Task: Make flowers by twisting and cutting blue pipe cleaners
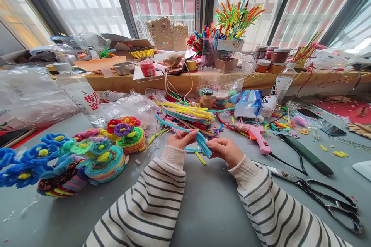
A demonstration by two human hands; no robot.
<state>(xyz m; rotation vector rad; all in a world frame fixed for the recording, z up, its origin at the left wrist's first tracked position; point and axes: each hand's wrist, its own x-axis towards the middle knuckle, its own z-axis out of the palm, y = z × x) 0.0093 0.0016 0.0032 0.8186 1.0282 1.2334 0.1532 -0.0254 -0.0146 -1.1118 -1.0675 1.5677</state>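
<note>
Blue pipe cleaners, bent into a flat folded bundle, are held up over the grey table between my two hands. My left hand pinches the upper end between thumb and fingers, and a loose blue length sticks out past it to the upper left. On the lower end, the thumb and fingers of my right hand are closed. Just beyond lies a pile of yellow, pink and blue pipe cleaners. A pink glue gun rests to the right, with large scissors nearer to my right forearm.
Pipe-cleaner flowers in striped pots stand at the left. Water bottles and plastic bags lie behind them. A dark green stick-shaped tool and a phone are at the right. A wooden ledge with jars runs below the windows.
</note>
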